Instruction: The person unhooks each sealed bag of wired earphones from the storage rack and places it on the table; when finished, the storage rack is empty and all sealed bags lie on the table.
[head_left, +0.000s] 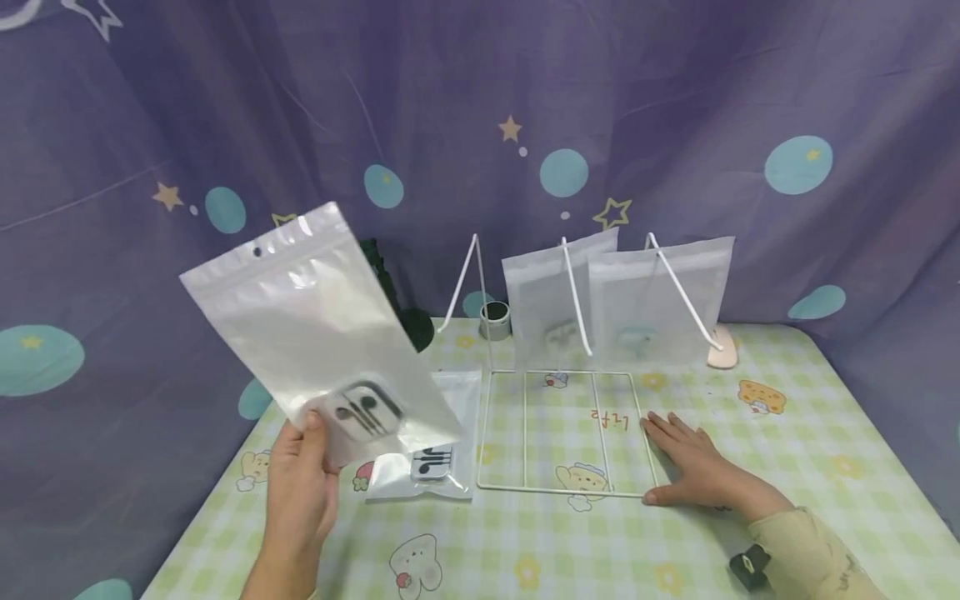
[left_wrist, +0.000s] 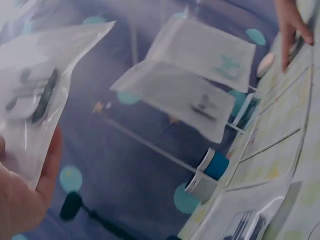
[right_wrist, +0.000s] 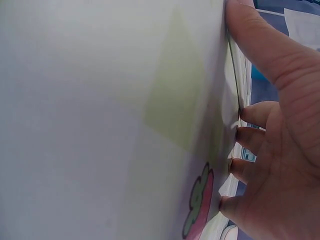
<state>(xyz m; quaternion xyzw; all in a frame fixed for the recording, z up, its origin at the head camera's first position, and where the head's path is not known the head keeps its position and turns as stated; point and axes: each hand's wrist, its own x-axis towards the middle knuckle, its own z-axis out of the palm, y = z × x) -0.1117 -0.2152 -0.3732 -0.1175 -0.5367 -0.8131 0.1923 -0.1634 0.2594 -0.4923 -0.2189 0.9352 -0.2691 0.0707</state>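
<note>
My left hand point(head_left: 300, 483) pinches the bottom corner of a white zip-seal bag point(head_left: 300, 333) and holds it tilted above the table. Through its clear lower part, earphones in a case point(head_left: 366, 412) show. A second such bag point(head_left: 457, 417) lies flat on the table under it, beside a white wire rack point(head_left: 555, 491). Two more bags, a left one point(head_left: 536, 283) and a right one point(head_left: 660, 283), hang from the rack's slanted prongs; the leftmost prong point(head_left: 459, 283) bears no bag. Fingers spread, my right hand point(head_left: 693, 467) rests on the table, touching the rack base's right edge.
Behind the rack stand a small round container point(head_left: 495, 321) and, further left, a dark stand point(head_left: 416, 329). A pale pink object point(head_left: 722, 348) lies at the back right. The checked tablecloth point(head_left: 600, 550) covers the table, and a purple curtain point(head_left: 465, 83) hangs behind it.
</note>
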